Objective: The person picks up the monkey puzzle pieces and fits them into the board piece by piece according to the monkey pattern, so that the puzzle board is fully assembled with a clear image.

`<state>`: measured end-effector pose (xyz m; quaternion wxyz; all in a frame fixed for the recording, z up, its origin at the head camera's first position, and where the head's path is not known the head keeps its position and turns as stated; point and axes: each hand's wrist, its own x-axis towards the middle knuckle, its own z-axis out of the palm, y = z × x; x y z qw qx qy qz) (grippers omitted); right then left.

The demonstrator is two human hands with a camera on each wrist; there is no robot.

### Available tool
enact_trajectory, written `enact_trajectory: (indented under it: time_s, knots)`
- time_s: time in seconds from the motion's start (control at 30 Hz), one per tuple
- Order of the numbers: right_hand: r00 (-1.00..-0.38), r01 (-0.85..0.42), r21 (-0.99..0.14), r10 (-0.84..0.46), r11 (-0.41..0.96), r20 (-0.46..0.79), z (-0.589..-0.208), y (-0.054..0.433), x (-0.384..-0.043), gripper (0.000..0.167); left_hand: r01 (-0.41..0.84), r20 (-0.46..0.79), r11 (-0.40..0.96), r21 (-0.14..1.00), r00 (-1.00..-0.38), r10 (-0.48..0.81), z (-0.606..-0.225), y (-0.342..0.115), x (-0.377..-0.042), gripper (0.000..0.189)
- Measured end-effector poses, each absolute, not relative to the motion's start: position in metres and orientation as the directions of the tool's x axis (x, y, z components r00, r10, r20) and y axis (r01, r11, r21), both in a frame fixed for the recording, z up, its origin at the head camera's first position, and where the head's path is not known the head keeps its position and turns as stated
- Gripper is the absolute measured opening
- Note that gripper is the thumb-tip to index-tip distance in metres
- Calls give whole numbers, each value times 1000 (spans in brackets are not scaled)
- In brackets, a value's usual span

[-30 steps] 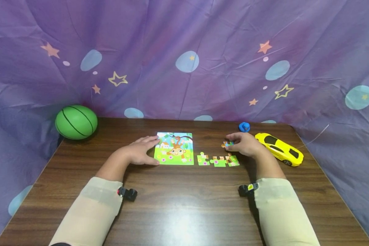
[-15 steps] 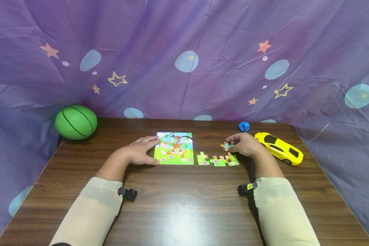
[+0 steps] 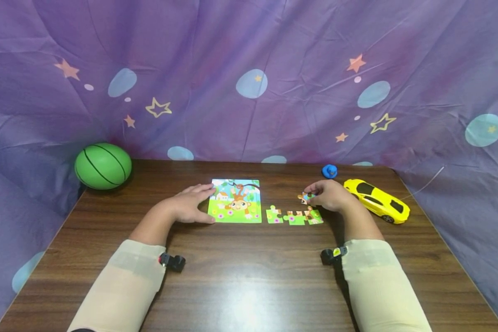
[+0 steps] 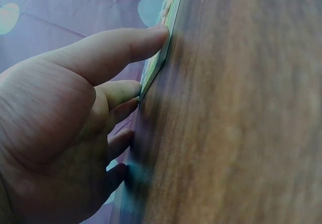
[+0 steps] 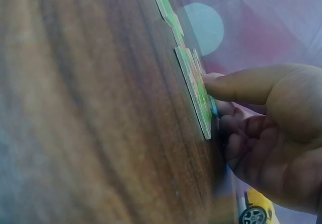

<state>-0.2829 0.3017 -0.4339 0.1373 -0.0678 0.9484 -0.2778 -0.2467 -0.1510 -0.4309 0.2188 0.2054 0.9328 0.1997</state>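
Note:
A square picture board [image 3: 236, 199] with a cartoon monkey lies on the wooden table. My left hand [image 3: 186, 204] rests at its left side, thumb and fingertips touching the edge, fingers spread; the left wrist view shows the thumb [image 4: 138, 45] against the board's corner. To the right, my right hand [image 3: 331, 195] pinches a blue and brown jigsaw piece [image 3: 304, 198] between thumb and fingers. Just below it, a row of green jigsaw pieces [image 3: 295, 218] lies on the table, the left piece [image 3: 275, 216] slightly apart. In the right wrist view, the hand mostly hides the held piece.
A yellow toy car [image 3: 377, 201] stands just right of my right hand, with a small blue rubber duck [image 3: 329, 171] behind. At the back left sits a green ball [image 3: 103, 166]. A purple patterned curtain [image 3: 249, 115] hangs along the table's far edge.
The pinched jigsaw piece has turned a little and shifted slightly towards the row, so its monkey face shows more. My left hand and the board have stayed in place.

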Motion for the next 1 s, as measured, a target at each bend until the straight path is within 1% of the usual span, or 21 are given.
enact_trajectory:
  time_s: [0.2,0.43,0.6,0.8,1.0]
  knots:
    - [-954,-56,-549,-208,834,-218,-433,301,-284,34,297,-327,838,458,-820,470,-431,-150,-246,104]
    - [-968,-66,-547,-187,835,-168,-429,296,-282,34,304,-321,836,456,-820,473,-432,-151,-246,104]
    - [-964,-85,-603,-219,793,-152,-426,285,-281,30,305,-321,838,453,-821,473,-431,-152,-246,104]
    - [-951,-142,-689,-292,711,-105,-416,252,-278,24,310,-315,834,456,-821,477,-431,-152,-246,105]
    - [-932,-199,-707,-353,679,-77,-411,213,-277,20,315,-306,831,458,-822,480,-432,-151,-246,105]
